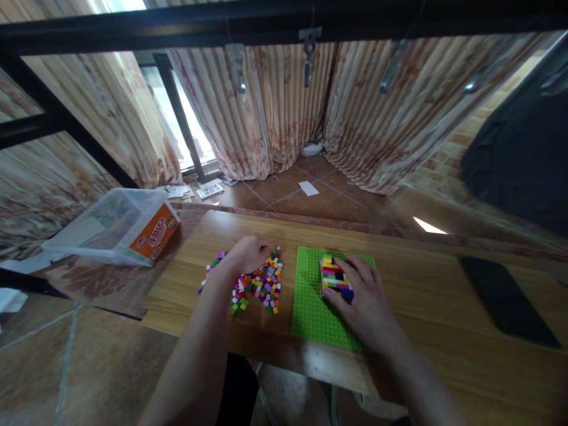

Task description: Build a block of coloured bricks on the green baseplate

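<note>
My left hand point(249, 254) is over a spread of small coloured toy bricks point(266, 284) on the table. Its fingers are curled down at the far edge of the bricks, and whatever they may pinch is hidden. A green studded baseplate point(306, 307) lies to the right of the loose bricks. On it stands a multicoloured block built of toy bricks point(333, 277), with yellow, red, white, black and blue rows. My right hand point(366, 296) grips this block, thumb on the near side and fingers at the far right side, covering part of it.
The wooden table point(421, 284) carries a dark flat slab point(510, 299) at the right. Beyond its left end sits a clear plastic bin point(110, 225) with an orange label. A black metal bar point(177, 26) with hanging clips crosses above. Curtains point(266, 112) hang behind.
</note>
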A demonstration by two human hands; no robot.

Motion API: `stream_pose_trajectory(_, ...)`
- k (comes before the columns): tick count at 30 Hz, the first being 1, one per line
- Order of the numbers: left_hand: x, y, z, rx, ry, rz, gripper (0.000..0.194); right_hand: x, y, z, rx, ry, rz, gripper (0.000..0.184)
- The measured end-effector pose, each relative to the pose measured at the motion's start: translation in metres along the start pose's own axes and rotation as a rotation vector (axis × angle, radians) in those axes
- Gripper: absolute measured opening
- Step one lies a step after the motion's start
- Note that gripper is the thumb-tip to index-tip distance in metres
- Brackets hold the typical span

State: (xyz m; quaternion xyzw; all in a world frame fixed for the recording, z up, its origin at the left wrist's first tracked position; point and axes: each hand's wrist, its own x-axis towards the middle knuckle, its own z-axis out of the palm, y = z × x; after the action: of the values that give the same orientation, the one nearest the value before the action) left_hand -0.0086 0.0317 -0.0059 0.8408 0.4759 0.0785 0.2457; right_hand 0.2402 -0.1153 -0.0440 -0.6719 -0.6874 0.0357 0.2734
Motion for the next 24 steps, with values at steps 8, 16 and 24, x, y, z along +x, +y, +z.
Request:
stream_pose_trajectory(8,0.002,-0.007,0.002,-0.105,-0.019,0.031,0.031,0.001,-0.001,0.0,-0.004,-0.007,0.004,0.058)
stream_pose_trajectory(16,-0.002,0.013,0.003,-0.537,-0.009,0.034,0.042,0.004,-0.003,-0.005,0.042,0.071,0.003,0.053)
stream_pose_trajectory(24,-0.012,0.05,0.01,-1.044,-0.377,0.178,0.061,0.012,-0.028,-0.014,0.21,0.213,-0.119,0.032)
